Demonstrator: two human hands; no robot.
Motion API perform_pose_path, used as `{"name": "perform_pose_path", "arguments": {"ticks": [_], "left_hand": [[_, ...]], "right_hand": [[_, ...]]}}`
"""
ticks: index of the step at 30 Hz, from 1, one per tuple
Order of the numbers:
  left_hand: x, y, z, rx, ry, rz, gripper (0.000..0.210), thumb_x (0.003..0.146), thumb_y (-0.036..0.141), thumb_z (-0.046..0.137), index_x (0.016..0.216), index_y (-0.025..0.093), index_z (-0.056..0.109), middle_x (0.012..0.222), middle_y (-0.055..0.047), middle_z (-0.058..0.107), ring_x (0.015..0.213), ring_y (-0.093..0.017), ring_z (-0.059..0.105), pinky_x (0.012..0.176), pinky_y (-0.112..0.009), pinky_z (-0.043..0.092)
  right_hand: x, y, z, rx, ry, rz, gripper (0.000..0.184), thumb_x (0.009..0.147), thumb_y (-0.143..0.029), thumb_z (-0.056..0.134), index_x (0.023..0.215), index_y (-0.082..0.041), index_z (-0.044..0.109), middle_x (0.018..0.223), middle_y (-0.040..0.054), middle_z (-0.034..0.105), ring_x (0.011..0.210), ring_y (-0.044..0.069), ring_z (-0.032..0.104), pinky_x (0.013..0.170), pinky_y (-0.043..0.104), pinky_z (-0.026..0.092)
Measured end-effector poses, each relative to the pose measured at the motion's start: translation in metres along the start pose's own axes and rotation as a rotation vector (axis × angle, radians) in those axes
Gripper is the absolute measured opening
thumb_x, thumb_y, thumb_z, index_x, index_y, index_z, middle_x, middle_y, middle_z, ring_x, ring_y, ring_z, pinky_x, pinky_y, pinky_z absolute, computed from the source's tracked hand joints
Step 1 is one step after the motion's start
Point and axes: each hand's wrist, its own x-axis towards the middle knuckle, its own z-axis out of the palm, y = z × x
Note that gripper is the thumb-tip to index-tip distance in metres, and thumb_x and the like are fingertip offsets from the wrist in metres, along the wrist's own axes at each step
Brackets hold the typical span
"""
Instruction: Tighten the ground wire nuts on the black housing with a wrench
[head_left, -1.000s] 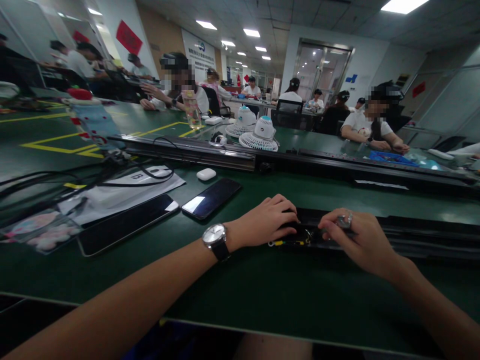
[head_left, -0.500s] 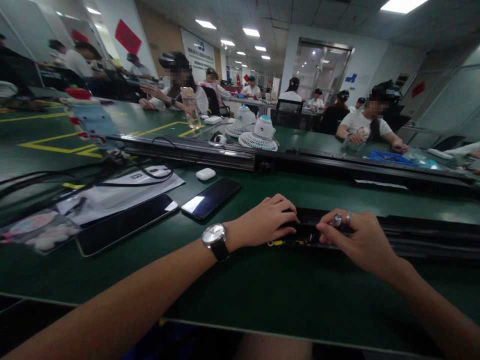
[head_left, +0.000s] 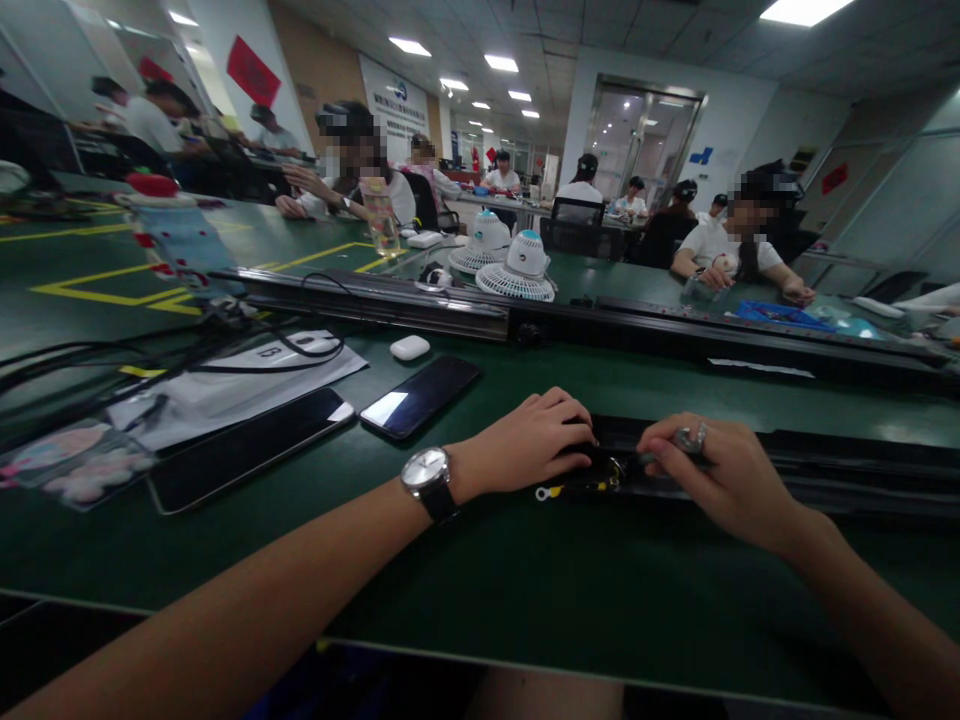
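Note:
A long black rail (head_left: 840, 462) lies on the green table in front of me and runs off to the right. My left hand (head_left: 536, 440), with a wristwatch above it, is curled over the rail's left end. A yellow-green wire with a ring terminal (head_left: 555, 492) sticks out at that end, just below my left fingers. My right hand (head_left: 712, 475), wearing rings, is closed in a pinch over the rail, right of the wire. Whatever sits between its thumb and forefinger is dark and too hidden to name.
Beyond my hands lie a phone (head_left: 420, 397), a tablet (head_left: 251, 450), a white earbud case (head_left: 409, 347) and paper (head_left: 232, 390). Another long rail (head_left: 375, 302) crosses the table, with white fans (head_left: 517, 270) behind it. A cup (head_left: 172, 235) stands left; people sit across the table.
My right hand has shifted slightly, its fingers turning a little at the rail. The ring-terminal wire shows more clearly. My left hand stays in place.

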Motion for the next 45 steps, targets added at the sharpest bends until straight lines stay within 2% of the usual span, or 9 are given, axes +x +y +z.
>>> {"name": "perform_pose_path", "arguments": {"ticks": [3,8,21,28,30,34,37,45], "left_hand": [[0.0,0.0,0.0,-0.009,0.008,0.005,0.023,0.101,0.033,0.061,0.12,0.022,0.068,0.129,-0.008,0.061,0.122,-0.025,0.051,0.102,-0.04,0.045],[0.0,-0.001,0.001,-0.012,0.008,0.004,0.022,0.101,0.033,0.061,0.118,0.022,0.068,0.128,-0.009,0.061,0.121,-0.025,0.051,0.101,-0.04,0.045],[0.0,0.0,0.0,-0.004,0.012,0.007,0.023,0.101,0.033,0.061,0.12,0.022,0.067,0.129,-0.008,0.061,0.123,-0.025,0.051,0.102,-0.04,0.045],[0.0,0.0,-0.001,0.009,-0.019,0.008,0.024,0.102,0.034,0.058,0.121,0.022,0.066,0.13,-0.009,0.06,0.122,-0.025,0.05,0.102,-0.04,0.045],[0.0,0.0,0.0,0.014,-0.018,0.009,0.024,0.102,0.034,0.058,0.121,0.022,0.066,0.13,-0.009,0.06,0.122,-0.025,0.05,0.102,-0.04,0.045],[0.0,-0.001,0.0,0.015,-0.013,0.009,0.023,0.102,0.034,0.059,0.12,0.022,0.066,0.13,-0.009,0.06,0.121,-0.025,0.05,0.101,-0.04,0.045],[0.0,0.0,0.0,0.012,-0.011,0.007,0.024,0.102,0.035,0.059,0.12,0.021,0.066,0.129,-0.009,0.06,0.122,-0.025,0.05,0.101,-0.039,0.045],[0.001,0.0,0.001,0.013,0.001,0.008,0.023,0.101,0.033,0.061,0.12,0.021,0.067,0.129,-0.009,0.061,0.121,-0.025,0.051,0.102,-0.039,0.046]], "right_hand": [[0.001,-0.003,-0.001,0.005,0.044,0.093,0.022,0.103,-0.033,0.054,0.092,-0.023,0.07,0.071,-0.0008,0.076,0.062,0.016,0.072,0.063,0.028,0.051],[0.002,-0.006,0.001,0.043,0.084,0.194,0.024,0.1,-0.04,0.061,0.089,-0.022,0.071,0.068,-0.0009,0.077,0.061,0.018,0.075,0.059,0.027,0.053],[0.002,-0.011,0.011,0.08,0.032,0.194,0.024,0.098,-0.042,0.062,0.089,-0.022,0.072,0.068,-0.0008,0.076,0.056,0.016,0.071,0.054,0.026,0.051],[0.0,0.002,0.002,-0.054,-0.041,-0.064,0.02,0.102,-0.029,0.053,0.095,-0.023,0.072,0.09,0.0022,0.079,0.079,0.019,0.073,0.074,0.031,0.051],[0.0,0.003,0.0,-0.049,-0.018,-0.043,0.019,0.102,-0.028,0.054,0.096,-0.023,0.071,0.088,0.0015,0.079,0.077,0.018,0.073,0.073,0.031,0.051],[0.0,0.0,-0.002,-0.015,0.057,0.119,0.02,0.102,-0.033,0.058,0.091,-0.023,0.071,0.07,-0.0024,0.076,0.062,0.016,0.071,0.062,0.028,0.049],[0.0,-0.002,-0.003,0.037,0.104,0.195,0.022,0.101,-0.037,0.061,0.088,-0.023,0.072,0.069,-0.0025,0.077,0.062,0.016,0.073,0.063,0.028,0.051],[0.001,-0.006,-0.001,0.086,0.045,0.135,0.017,0.098,-0.035,0.065,0.088,-0.023,0.072,0.068,-0.005,0.077,0.06,0.013,0.072,0.059,0.024,0.05]]}}
